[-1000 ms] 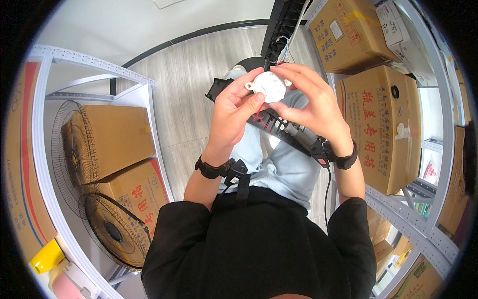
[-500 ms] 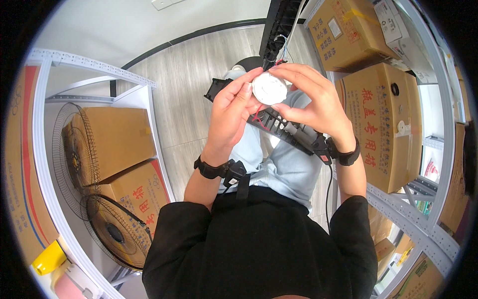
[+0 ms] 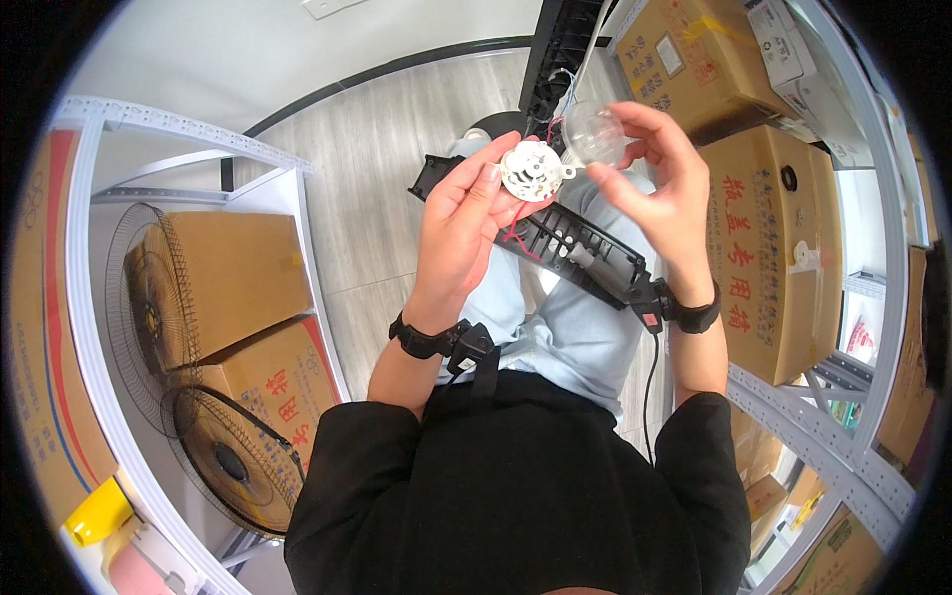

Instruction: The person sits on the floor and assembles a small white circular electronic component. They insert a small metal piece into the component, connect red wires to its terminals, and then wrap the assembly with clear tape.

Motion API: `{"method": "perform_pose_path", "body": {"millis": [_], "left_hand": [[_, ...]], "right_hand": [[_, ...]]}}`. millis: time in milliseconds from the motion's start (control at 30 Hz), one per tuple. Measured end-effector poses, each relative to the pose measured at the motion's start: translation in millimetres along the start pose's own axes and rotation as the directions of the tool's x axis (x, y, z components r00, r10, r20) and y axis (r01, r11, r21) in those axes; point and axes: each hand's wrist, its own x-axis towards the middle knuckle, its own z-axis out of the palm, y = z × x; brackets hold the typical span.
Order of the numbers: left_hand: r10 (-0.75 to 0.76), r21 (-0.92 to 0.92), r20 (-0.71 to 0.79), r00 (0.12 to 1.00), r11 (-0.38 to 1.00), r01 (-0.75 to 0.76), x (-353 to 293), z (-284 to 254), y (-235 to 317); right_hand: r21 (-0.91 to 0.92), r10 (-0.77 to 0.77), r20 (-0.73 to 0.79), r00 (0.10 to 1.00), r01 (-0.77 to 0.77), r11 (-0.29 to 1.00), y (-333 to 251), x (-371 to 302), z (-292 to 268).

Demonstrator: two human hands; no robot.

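My left hand (image 3: 461,213) grips a round white gear mechanism (image 3: 531,172) by its left edge, with thumb on top and fingers beneath. Gears show on its exposed face, and a small mounting ear sticks out on the right. Just right of it, my right hand (image 3: 666,183) pinches a clear round plastic cover (image 3: 593,134), tilted and apart from the mechanism. Red wires (image 3: 516,233) hang below the left hand. A long black plastic housing (image 3: 585,260) lies across my thighs beneath both hands, with a grey cylindrical part in it.
A tall black column (image 3: 555,59) with thin wires rises beyond my hands. Cardboard boxes (image 3: 778,258) fill the right shelf. On the left, wire fan guards (image 3: 149,307) lean by a shelf with more boxes (image 3: 238,278). A cable hangs from my right wristband (image 3: 694,309).
The clear cover has come off the mechanism's face, exposing the gears. My right hand has moved right and slightly up with the cover; my left hand stays nearly in place.
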Motion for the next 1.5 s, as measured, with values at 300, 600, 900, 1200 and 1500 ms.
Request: {"method": "perform_pose_path", "body": {"millis": [300, 600, 900, 1200, 1500], "left_hand": [[0.010, -0.027, 0.001, 1.000, 1.000, -0.010, 0.4, 0.6, 0.7], [0.026, -0.028, -0.019, 0.999, 0.999, -0.027, -0.5, 0.7, 2.8], [0.027, -0.015, -0.009, 1.000, 1.000, -0.027, -1.8, -0.8, 2.8], [0.040, -0.006, 0.003, 0.999, 0.999, -0.040, -3.2, -4.0, 2.2], [0.073, 0.012, -0.036, 0.997, 0.997, -0.072, -4.2, 3.7, 4.1]], "right_hand": [[0.000, 0.069, -0.005, 0.998, -0.069, 0.998, 6.8, -3.9, 3.2], [0.012, 0.076, 0.007, 0.997, -0.077, 0.997, 3.7, -5.3, 5.5], [-0.099, -0.092, 0.121, 0.988, 0.104, 0.990, -6.3, -7.4, 13.4], [-0.147, -0.142, 0.147, 0.979, 0.164, 0.975, -3.1, -9.3, 22.3], [-0.123, -0.069, 0.051, 0.996, 0.075, 0.990, -5.0, -4.9, 12.4]]}}
